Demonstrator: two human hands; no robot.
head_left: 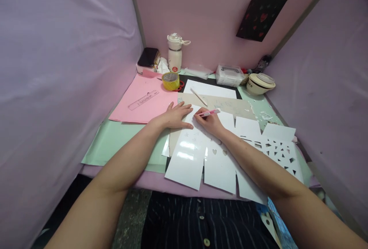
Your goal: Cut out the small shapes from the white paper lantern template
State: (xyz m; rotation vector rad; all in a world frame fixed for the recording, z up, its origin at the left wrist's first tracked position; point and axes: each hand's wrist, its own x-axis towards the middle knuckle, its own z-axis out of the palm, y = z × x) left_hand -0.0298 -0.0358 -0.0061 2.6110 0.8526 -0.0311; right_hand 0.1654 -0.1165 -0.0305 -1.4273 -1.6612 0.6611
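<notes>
A large white paper sheet (pixel 188 160) with slits along its edges lies over the table's front. Hearts, triangles and other shapes are cut through it toward the right. My left hand (pixel 177 116) lies flat with fingers spread on its upper left part. My right hand (pixel 209 122) is closed round a pink and white pen (pixel 211 112), its tip on the paper just right of my left hand. Small outlines show on the sheet below my hands. A grey-beige board (pixel 230 106) is partly under the sheet, with a white pen-like stick (pixel 199 97) on it.
Pink paper (pixel 129 107) with a clear ruler (pixel 143 100) lies left. Behind are yellow tape (pixel 170 81), red-handled scissors (pixel 181 85), a bottle (pixel 174 58), a phone (pixel 148 57), a plastic box (pixel 229 75) and a lidded bowl (pixel 260 84). A black lantern (pixel 261 17) hangs at back right.
</notes>
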